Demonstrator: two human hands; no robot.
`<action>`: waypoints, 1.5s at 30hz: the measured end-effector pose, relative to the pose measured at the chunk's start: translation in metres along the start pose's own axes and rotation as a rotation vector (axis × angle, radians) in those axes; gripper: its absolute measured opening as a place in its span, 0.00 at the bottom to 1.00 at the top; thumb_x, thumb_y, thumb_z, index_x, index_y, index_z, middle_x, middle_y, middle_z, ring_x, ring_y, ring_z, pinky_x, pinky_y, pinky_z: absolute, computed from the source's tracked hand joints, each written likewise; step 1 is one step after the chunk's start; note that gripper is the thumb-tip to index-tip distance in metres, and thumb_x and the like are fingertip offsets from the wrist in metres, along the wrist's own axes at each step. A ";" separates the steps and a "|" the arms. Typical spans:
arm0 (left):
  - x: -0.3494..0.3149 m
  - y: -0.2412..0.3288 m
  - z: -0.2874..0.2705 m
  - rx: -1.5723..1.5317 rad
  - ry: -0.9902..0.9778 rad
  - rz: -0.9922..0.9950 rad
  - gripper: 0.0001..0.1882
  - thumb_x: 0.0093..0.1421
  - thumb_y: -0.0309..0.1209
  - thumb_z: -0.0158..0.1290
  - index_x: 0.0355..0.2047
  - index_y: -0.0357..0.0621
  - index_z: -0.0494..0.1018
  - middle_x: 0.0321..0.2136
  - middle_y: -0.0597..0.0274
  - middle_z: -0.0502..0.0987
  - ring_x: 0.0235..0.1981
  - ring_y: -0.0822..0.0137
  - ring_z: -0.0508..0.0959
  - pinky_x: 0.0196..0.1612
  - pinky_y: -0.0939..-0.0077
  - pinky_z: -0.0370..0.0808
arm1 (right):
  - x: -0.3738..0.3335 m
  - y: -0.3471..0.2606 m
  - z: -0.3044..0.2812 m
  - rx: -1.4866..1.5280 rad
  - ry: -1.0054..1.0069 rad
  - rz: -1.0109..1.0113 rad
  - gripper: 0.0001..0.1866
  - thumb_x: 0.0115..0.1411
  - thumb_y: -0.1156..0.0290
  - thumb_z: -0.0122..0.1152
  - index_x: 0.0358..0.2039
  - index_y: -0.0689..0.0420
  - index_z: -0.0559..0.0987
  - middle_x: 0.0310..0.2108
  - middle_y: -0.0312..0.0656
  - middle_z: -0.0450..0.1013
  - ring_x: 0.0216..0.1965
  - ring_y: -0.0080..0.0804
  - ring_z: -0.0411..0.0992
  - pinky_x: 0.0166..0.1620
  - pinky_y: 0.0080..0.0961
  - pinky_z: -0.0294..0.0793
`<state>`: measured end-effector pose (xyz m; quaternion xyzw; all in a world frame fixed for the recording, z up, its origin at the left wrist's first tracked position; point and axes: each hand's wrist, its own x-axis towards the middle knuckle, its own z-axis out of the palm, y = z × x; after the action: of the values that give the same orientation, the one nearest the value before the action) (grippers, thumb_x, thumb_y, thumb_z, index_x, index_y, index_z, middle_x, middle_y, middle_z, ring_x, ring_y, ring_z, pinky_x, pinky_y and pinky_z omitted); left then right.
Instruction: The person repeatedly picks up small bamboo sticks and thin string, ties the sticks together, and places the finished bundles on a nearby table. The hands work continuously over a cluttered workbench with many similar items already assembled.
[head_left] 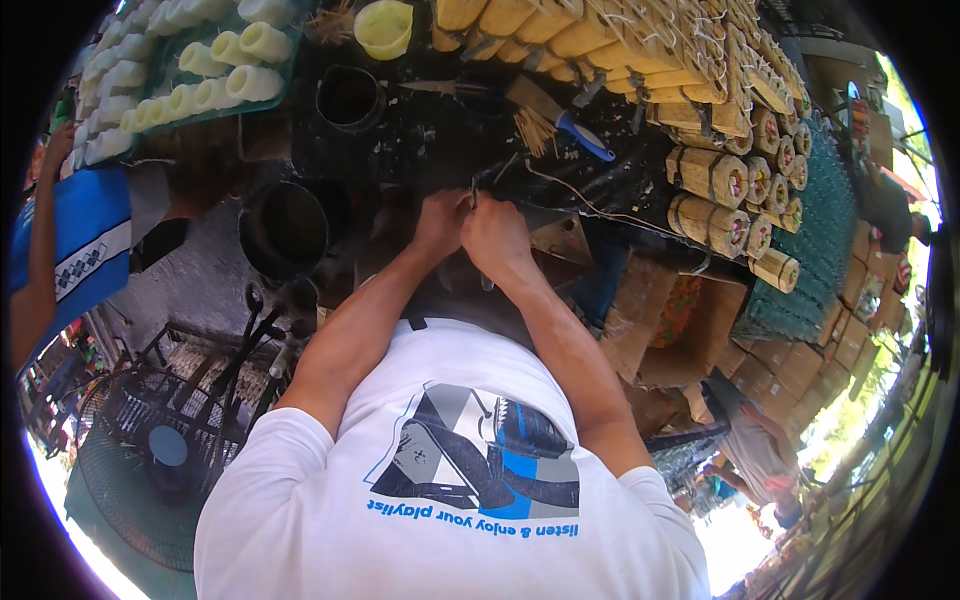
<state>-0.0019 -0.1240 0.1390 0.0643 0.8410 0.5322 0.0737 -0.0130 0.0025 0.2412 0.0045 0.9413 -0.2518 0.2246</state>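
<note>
Head view: shadow darkens the middle of the scene, and the thin dark piece [473, 190] between the fingers is too small to identify. It stands upright just in front of the counter's [430, 135] near edge, about midway along, with its lower part covered by the fingers. Both hands meet around it: left hand [440, 222] and right hand [496, 235] are curled inward, knuckles up, pinching it together at the fingertips. How each thumb sits cannot be told. Beneath the right hand shows a small shiny end [487, 283], its remainder hidden. Both forearms reach forward from the white shirt [300, 500] and converge, elbows bent and apart.

At the counter's far left corner, a green tray [285, 75] of white cylinders is partly cut off by the dark rim. Nearer the far edge's middle are a yellow bowl [384, 28] and a dark pot [350, 98], its inside unreadable. A blue-handled brush [585, 138] lies beside thin sticks [534, 131]; stacked bamboo tubes [708, 175] fill the right side. Below the near edge, a cardboard box [625, 315] stands at the right and a dark bucket [290, 230] at the left, its contents lost in shadow. Another person's arm [42, 220] is cropped at the far left.
</note>
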 end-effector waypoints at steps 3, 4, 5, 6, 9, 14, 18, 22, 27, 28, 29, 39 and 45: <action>0.000 -0.008 0.006 0.007 0.033 0.085 0.11 0.56 0.25 0.59 0.40 0.37 0.80 0.28 0.45 0.80 0.30 0.43 0.79 0.35 0.56 0.77 | 0.002 0.002 -0.004 -0.005 0.008 -0.008 0.11 0.59 0.72 0.59 0.38 0.68 0.79 0.29 0.63 0.79 0.35 0.63 0.80 0.41 0.52 0.81; -0.001 -0.010 0.006 0.007 0.039 0.066 0.10 0.57 0.25 0.59 0.40 0.38 0.80 0.28 0.45 0.80 0.30 0.43 0.80 0.35 0.56 0.77 | 0.004 0.002 -0.005 0.000 0.017 -0.025 0.11 0.58 0.72 0.58 0.37 0.68 0.80 0.29 0.64 0.79 0.35 0.63 0.80 0.41 0.52 0.81; -0.001 -0.012 0.007 0.006 0.044 0.049 0.09 0.57 0.24 0.59 0.40 0.38 0.80 0.28 0.46 0.80 0.30 0.44 0.80 0.35 0.57 0.77 | 0.004 0.002 -0.006 0.004 -0.011 -0.012 0.11 0.58 0.72 0.60 0.37 0.68 0.80 0.30 0.62 0.80 0.36 0.61 0.81 0.41 0.50 0.82; -0.001 -0.013 0.008 0.006 0.049 0.031 0.09 0.58 0.24 0.58 0.39 0.38 0.80 0.28 0.46 0.80 0.30 0.44 0.80 0.35 0.57 0.77 | 0.003 0.003 -0.009 0.007 -0.039 0.001 0.12 0.59 0.71 0.61 0.38 0.67 0.80 0.32 0.61 0.80 0.38 0.59 0.82 0.42 0.48 0.82; -0.003 -0.016 0.010 0.004 0.055 -0.027 0.06 0.60 0.24 0.58 0.38 0.38 0.80 0.29 0.46 0.81 0.31 0.44 0.80 0.35 0.58 0.77 | 0.001 0.000 -0.018 -0.022 -0.083 -0.027 0.12 0.58 0.71 0.62 0.38 0.67 0.81 0.34 0.59 0.80 0.39 0.57 0.82 0.43 0.47 0.83; -0.006 -0.002 0.012 -0.072 0.108 -0.093 0.06 0.61 0.24 0.58 0.38 0.38 0.80 0.32 0.42 0.81 0.33 0.41 0.81 0.37 0.53 0.77 | -0.005 0.003 -0.019 -0.064 -0.087 -0.088 0.12 0.58 0.72 0.60 0.37 0.67 0.82 0.33 0.62 0.78 0.38 0.62 0.80 0.42 0.51 0.81; -0.007 -0.009 0.019 -0.039 0.168 -0.027 0.05 0.63 0.25 0.58 0.38 0.38 0.79 0.32 0.43 0.81 0.33 0.41 0.81 0.37 0.54 0.77 | -0.010 0.017 -0.005 0.071 -0.005 -0.122 0.11 0.60 0.72 0.54 0.37 0.68 0.79 0.27 0.66 0.76 0.34 0.69 0.77 0.41 0.57 0.76; -0.010 -0.003 0.025 -0.103 0.142 -0.123 0.05 0.63 0.25 0.57 0.39 0.37 0.78 0.32 0.42 0.81 0.33 0.42 0.81 0.36 0.55 0.77 | -0.011 0.014 -0.001 0.223 0.013 0.054 0.11 0.62 0.72 0.53 0.38 0.66 0.79 0.26 0.66 0.76 0.34 0.69 0.76 0.39 0.59 0.74; -0.012 -0.003 0.030 -0.112 0.162 -0.165 0.08 0.63 0.26 0.58 0.40 0.36 0.77 0.29 0.45 0.79 0.32 0.45 0.81 0.36 0.56 0.77 | -0.014 0.008 -0.005 0.174 0.042 0.035 0.13 0.62 0.70 0.53 0.40 0.67 0.79 0.25 0.66 0.75 0.32 0.69 0.76 0.39 0.60 0.75; -0.012 -0.005 0.030 -0.083 0.160 -0.129 0.08 0.63 0.26 0.58 0.40 0.36 0.77 0.29 0.45 0.79 0.31 0.45 0.81 0.35 0.56 0.76 | -0.015 0.007 -0.003 0.163 0.044 0.040 0.13 0.62 0.70 0.53 0.40 0.67 0.79 0.24 0.67 0.75 0.32 0.70 0.76 0.39 0.60 0.74; -0.012 -0.007 0.030 -0.054 0.158 -0.094 0.07 0.63 0.26 0.58 0.40 0.36 0.77 0.29 0.45 0.79 0.31 0.45 0.80 0.35 0.56 0.76 | -0.015 0.009 -0.002 0.154 0.034 0.038 0.14 0.63 0.70 0.53 0.41 0.67 0.79 0.24 0.67 0.75 0.32 0.70 0.76 0.39 0.60 0.75; -0.010 -0.003 0.026 -0.069 0.155 -0.059 0.08 0.62 0.26 0.58 0.40 0.38 0.79 0.31 0.45 0.80 0.32 0.43 0.80 0.35 0.55 0.76 | -0.016 0.015 0.006 0.141 0.040 0.006 0.14 0.62 0.70 0.53 0.43 0.67 0.78 0.25 0.67 0.75 0.32 0.70 0.76 0.39 0.61 0.74; -0.011 -0.011 0.029 -0.030 0.144 -0.041 0.08 0.61 0.26 0.59 0.40 0.39 0.79 0.31 0.45 0.81 0.33 0.43 0.81 0.36 0.55 0.77 | -0.017 0.013 0.006 0.134 0.052 -0.004 0.14 0.62 0.70 0.53 0.43 0.67 0.78 0.24 0.67 0.75 0.31 0.70 0.77 0.38 0.61 0.75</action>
<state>0.0144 -0.1046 0.1176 0.0078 0.8373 0.5462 0.0248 0.0062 0.0124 0.2377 0.0243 0.9278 -0.3147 0.1990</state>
